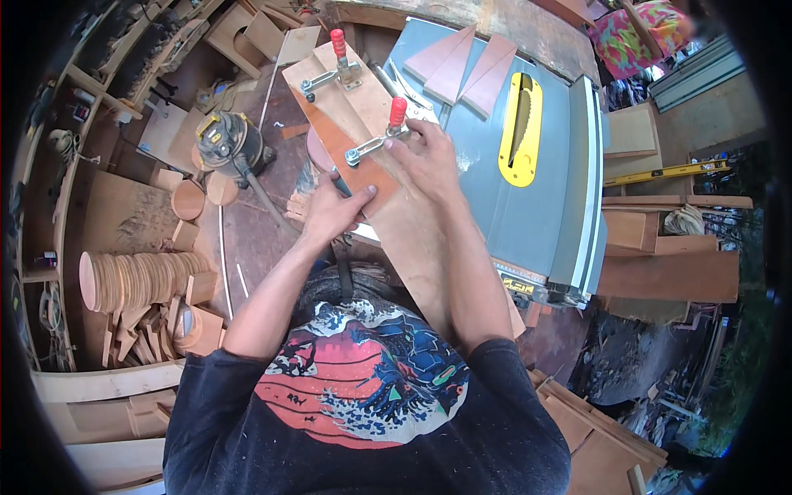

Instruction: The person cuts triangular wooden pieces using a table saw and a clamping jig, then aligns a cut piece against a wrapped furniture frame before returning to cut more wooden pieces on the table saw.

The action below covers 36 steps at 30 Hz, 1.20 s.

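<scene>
A long plywood jig (pixel 375 95) slants in front of me, with two red-handled toggle clamps fixed to it. The far toggle clamp (pixel 340 73) stands with its red grip upright. My right hand (pixel 431 161) is closed around the base of the near toggle clamp (pixel 398 120), thumb and fingers beside its red grip. Under the clamp arms lies an orange-brown wooden piece (pixel 367 177) along the jig's left edge. My left hand (pixel 334 208) grips this piece's near end, thumb on top and the other fingers partly hidden beneath.
On the right is a table saw (pixel 483 206) with a yellow blade insert (pixel 521 132); its blade shows in the slot. Wedge-shaped boards (pixel 445 62) lie at its far side. A shop vacuum (pixel 227 140) and stacked wooden discs (pixel 144 280) are left. A person (pixel 639 37) is far right.
</scene>
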Available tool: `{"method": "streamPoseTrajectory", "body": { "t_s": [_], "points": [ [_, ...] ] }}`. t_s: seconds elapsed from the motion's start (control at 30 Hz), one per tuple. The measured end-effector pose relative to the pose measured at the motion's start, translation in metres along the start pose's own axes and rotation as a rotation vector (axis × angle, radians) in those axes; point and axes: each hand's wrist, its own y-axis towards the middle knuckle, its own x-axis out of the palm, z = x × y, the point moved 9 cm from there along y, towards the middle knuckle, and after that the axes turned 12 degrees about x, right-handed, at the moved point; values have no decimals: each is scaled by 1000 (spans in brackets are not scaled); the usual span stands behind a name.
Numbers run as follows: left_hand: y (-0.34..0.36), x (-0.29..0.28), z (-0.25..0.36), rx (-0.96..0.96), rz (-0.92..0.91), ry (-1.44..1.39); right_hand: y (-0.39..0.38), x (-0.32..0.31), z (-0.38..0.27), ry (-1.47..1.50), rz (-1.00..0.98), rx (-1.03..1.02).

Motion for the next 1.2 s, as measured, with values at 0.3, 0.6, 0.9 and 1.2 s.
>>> {"method": "streamPoseTrajectory", "body": {
  "t_s": [0.3,0.6,0.9,1.2],
  "points": [
    [23,2,-3,-18,-4,323,17,23,-9,-113,14,23],
    [34,2,-7,3,39,358,20,24,-6,-176,-43,59],
    [32,-21,-47,-22,-134,-130,-9,-14,22,98,-159,90],
    [71,-39,-73,-34,89,-315,-50,-47,6,-140,-197,80]
  ]
}}
